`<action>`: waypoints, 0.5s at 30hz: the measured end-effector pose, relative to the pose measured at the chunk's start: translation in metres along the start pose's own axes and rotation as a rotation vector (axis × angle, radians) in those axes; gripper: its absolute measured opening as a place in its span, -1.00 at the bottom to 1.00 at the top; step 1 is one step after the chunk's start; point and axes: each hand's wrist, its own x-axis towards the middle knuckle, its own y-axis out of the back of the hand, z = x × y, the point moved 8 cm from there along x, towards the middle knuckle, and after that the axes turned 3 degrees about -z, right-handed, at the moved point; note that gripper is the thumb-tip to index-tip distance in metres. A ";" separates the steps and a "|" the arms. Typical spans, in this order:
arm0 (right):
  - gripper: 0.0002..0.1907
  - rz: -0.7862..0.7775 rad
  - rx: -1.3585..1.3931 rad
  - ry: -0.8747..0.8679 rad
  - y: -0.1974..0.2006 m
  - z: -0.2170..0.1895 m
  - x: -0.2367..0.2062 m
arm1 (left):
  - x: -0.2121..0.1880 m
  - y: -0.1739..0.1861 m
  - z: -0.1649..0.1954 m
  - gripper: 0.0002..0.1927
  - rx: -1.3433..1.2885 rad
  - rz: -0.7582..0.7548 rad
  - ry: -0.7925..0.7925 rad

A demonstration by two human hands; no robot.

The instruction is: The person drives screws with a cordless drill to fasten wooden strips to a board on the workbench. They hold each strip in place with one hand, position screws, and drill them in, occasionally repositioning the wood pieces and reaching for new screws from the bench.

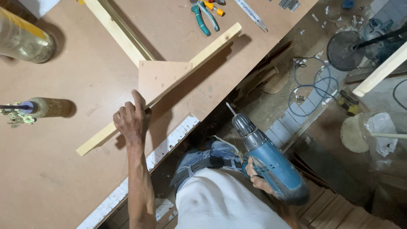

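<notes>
Brown board surface (63,178) carries a long wooden strip (169,80), a triangular panel (159,78), green-handled pliers (202,17), a metal file (251,14) and a second timber strip (114,29).

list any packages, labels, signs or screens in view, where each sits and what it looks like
Clear plastic bottle with a yellow label band: lying on the brown workbench at the far left corner, rounded, yellowish.
Blue and grey cordless drill: held in the right hand off the bench edge; small markings on its body, too small to tell.
White crumpled plastic bag: on the floor at right.
No signs or screens.
</notes>
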 end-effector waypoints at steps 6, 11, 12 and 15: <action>-0.43 0.126 -0.304 0.053 0.007 -0.010 0.004 | -0.022 -0.055 0.005 -0.43 -0.346 -0.243 0.045; -0.40 0.235 -0.538 0.052 0.003 -0.031 0.011 | 0.004 -0.054 -0.012 -0.49 -0.399 -0.142 0.048; -0.39 0.238 -0.326 -0.061 0.003 -0.024 0.015 | 0.009 -0.060 -0.020 -0.53 -0.443 -0.233 0.106; -0.44 0.258 -0.129 -0.087 -0.008 -0.018 0.023 | 0.009 -0.086 -0.035 -0.49 -0.535 -0.684 0.312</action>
